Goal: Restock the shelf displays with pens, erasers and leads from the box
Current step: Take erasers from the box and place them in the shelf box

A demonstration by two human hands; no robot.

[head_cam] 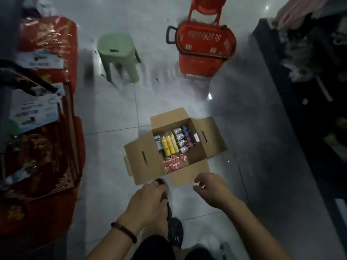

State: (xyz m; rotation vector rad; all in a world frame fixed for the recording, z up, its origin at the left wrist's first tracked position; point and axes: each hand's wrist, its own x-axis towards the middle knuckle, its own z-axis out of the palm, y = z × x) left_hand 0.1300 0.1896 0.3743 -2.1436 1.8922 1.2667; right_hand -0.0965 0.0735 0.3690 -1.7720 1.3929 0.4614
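So, the plain cardboard box [137,166] sits with its flaps spread on the glossy grey tile floor [112,119], just ahead of both hands. The right hand [212,190] hovers near the closest flap, fingers loosely curled and empty. The left hand [148,201] shows its back with the fingers tucked under, so I can't tell about a grip. Inside are shiny yellow packs [170,147], little red packets [173,163] and silvery rolls [180,139]. A smooth green plastic stool [118,53] and a slotted red basket [205,45] stand beyond.

one box [214,145], one stool [117,51], one basket [204,44]
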